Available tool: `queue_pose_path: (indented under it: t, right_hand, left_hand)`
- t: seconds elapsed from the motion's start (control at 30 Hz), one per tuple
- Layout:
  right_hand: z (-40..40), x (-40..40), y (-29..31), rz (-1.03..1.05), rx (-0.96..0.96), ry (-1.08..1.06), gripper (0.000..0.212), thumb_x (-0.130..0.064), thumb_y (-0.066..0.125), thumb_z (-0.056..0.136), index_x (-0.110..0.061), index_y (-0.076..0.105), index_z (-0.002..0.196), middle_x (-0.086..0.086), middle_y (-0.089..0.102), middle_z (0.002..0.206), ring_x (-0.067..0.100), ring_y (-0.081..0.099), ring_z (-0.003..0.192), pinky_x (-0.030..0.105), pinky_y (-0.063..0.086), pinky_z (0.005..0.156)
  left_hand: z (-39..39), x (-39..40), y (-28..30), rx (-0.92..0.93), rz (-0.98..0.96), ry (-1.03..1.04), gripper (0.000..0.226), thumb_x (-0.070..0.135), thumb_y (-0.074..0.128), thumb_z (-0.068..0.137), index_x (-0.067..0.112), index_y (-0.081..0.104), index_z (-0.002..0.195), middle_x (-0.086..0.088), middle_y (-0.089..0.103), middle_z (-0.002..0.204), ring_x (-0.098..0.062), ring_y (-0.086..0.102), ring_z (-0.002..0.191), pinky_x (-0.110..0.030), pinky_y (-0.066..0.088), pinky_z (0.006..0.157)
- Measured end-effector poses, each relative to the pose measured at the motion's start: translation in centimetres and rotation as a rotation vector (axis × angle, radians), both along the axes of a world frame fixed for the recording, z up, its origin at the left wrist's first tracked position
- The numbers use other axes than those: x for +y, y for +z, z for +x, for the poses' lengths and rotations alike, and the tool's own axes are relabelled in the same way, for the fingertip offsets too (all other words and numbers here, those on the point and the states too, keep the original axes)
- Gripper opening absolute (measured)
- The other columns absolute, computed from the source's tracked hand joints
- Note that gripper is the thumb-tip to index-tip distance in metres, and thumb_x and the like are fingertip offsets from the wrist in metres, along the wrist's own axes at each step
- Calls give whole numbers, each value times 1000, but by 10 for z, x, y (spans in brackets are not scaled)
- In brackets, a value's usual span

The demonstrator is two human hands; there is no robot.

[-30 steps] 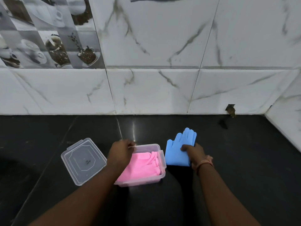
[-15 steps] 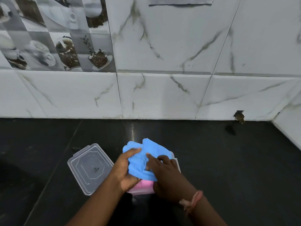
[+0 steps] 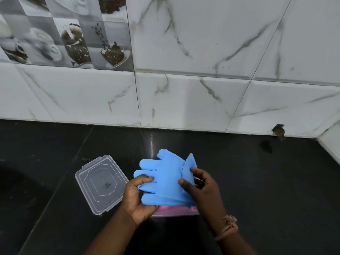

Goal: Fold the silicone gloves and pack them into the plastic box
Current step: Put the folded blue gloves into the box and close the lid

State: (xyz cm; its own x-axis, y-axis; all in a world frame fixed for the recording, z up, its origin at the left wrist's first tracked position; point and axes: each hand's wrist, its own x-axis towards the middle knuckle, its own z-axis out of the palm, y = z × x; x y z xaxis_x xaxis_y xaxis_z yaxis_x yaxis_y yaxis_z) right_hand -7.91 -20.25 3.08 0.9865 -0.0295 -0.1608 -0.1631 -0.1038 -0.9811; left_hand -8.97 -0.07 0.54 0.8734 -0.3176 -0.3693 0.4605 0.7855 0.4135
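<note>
Both hands are on the blue glove (image 3: 165, 178), right over the plastic box (image 3: 175, 212). The left hand (image 3: 138, 197) has its grip clenched on the glove's finger side: thumb pressed on top, the other fingers curled underneath. The right hand (image 3: 201, 190) grasps the cuff side, thumb tip flat on the upper face, index finger hooked on the edge where a corner of the cuff stands up in a point. The glove is held up off the box, partly creased, its fingers fanned out to the left and away toward the wall. A braided band (image 3: 228, 228) sits on the right wrist.

Below the glove, only the near wall of the clear box shows, and through it comes a strip of the pink glove (image 3: 173, 208), lying inside. The rest of the box is hidden under the blue glove and the hands.

Just beside the box on the left, the clear lid (image 3: 101, 184) lies flat on the black table (image 3: 257, 190), apart from the left hand. All of this sits toward the middle of the table, a little short of its far edge, where the marble-look wall tiles (image 3: 184, 100) rise. Far right, at the foot of the wall, there is a small chipped hole (image 3: 278, 130).
</note>
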Motion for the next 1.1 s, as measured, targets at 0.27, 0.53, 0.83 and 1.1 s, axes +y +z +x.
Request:
queue_pose_path:
  t: [0.27, 0.53, 0.83, 1.1]
  right_hand:
    - [-15, 17, -1, -360, -226, 30, 32, -16, 65, 94, -25, 65, 124, -14, 54, 137, -1, 42, 136, 17, 32, 114]
    - [-17, 33, 0, -653, -576, 159, 38, -10, 63, 90, -21, 67, 127, -2, 62, 136, 15, 54, 131, 39, 37, 114]
    - [-31, 27, 1, -429, -492, 342, 38, -35, 49, 100, -21, 59, 134, -15, 49, 146, 1, 36, 141, 24, 25, 119]
    - [3, 0, 15, -585, -27, -31, 66, -38, 86, 65, -30, 54, 123, -7, 46, 124, 13, 49, 116, 29, 44, 99]
  left_hand:
    - [1, 2, -11, 62, -60, 121, 34, 11, 52, 89, 5, 81, 106, -15, 79, 109, -35, 77, 103, -48, 61, 91]
    - [1, -16, -10, 102, -94, 63, 69, 14, 77, 77, -2, 59, 142, -20, 64, 139, -36, 68, 119, -50, 48, 113]
    - [1, -13, -3, 95, -67, 93, 58, 21, 68, 89, 2, 60, 143, -22, 61, 146, -39, 70, 117, -53, 59, 98]
    - [-1, -12, -7, 64, -130, 88, 28, 16, 67, 87, 4, 79, 108, -12, 79, 96, -28, 78, 91, -46, 62, 88]
